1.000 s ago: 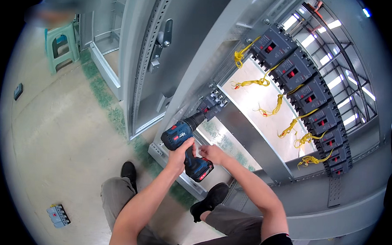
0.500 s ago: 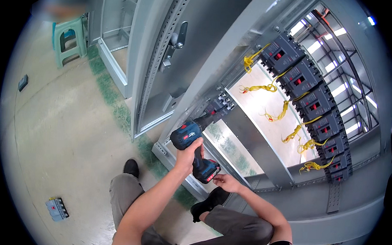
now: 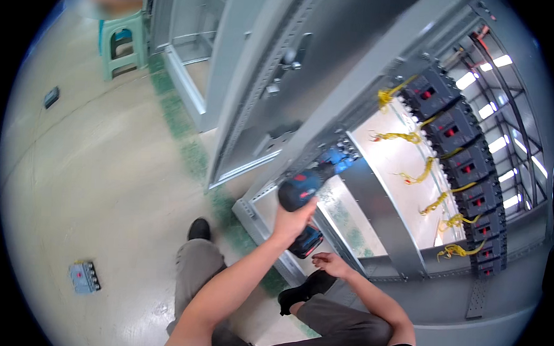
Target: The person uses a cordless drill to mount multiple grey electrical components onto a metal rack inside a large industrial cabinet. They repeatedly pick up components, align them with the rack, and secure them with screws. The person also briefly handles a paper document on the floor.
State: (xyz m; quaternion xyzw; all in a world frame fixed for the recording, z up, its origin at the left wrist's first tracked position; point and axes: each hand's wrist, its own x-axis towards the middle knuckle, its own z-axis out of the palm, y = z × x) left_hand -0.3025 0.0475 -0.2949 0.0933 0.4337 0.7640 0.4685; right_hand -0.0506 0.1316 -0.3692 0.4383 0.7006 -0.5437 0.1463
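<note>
My left hand [image 3: 292, 223] is wrapped round the handle of a blue and black cordless drill [image 3: 299, 189]. Its nose points up and to the right at a dark circuit breaker [image 3: 346, 158] low on the cabinet's inner side, and a blue light falls there. Whether the bit touches a screw is too blurred to tell. Below the drill's battery, apart from it, is my right hand [image 3: 332, 264], its fingers curled together; anything small in them does not show. To the right, several dark breakers [image 3: 452, 131] are mounted in a row, with bundled yellow wires [image 3: 451, 220] hanging from them.
The grey cabinet frame [image 3: 245, 210] surrounds the work, with a metal crossbar [image 3: 379, 204] across its opening. A grey door panel [image 3: 264, 90] stands at the left. On the floor lie a loose grey breaker [image 3: 84, 277] and a small dark box [image 3: 51, 97]. A green stool [image 3: 124, 44] stands far left.
My left hand has moved the drill up and right, toward the low breaker, where a blue light now shows. The right hand has come away from the drill's battery. My view has shifted.
</note>
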